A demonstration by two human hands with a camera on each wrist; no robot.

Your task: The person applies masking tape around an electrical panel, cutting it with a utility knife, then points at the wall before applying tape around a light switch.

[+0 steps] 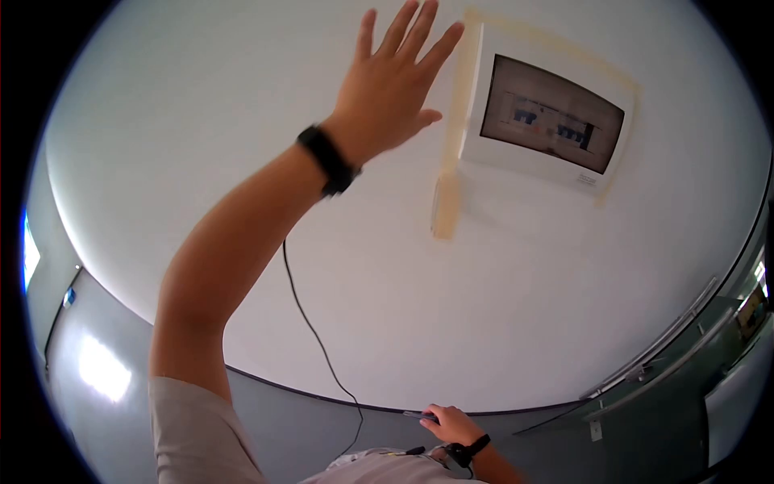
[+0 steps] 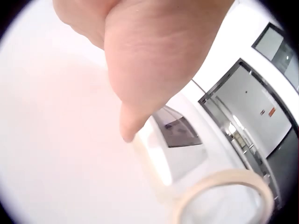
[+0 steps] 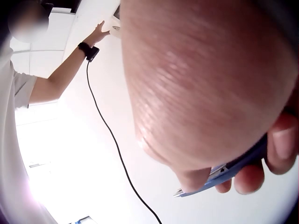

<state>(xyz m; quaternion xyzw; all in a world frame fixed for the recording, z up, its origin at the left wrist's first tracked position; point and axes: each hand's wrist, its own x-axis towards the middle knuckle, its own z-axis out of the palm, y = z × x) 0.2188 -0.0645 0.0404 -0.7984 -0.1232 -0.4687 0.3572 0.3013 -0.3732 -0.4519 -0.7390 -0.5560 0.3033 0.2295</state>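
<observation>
High on the white wall (image 1: 266,105), my left hand (image 1: 387,97) lies with straight, spread fingers, left of a white electrical panel box (image 1: 524,165). The box has a dark see-through cover (image 1: 548,113) with switches behind it. Masking tape (image 1: 464,73) runs along the box's edges. A roll of masking tape (image 2: 268,193) hangs below the box's lower left corner, under my left hand. Down near my body, my right hand (image 1: 455,425) grips a slim blue utility knife (image 3: 201,189), its pointed metal tip showing past the thumb. The palm partly hides the handle.
A black cable (image 1: 310,323) hangs from the left wrist down to the body. The white wall ends low at a dark edge above a grey lower wall (image 1: 266,403). At the right are a metal rail (image 1: 653,355) and a wall socket (image 1: 596,431).
</observation>
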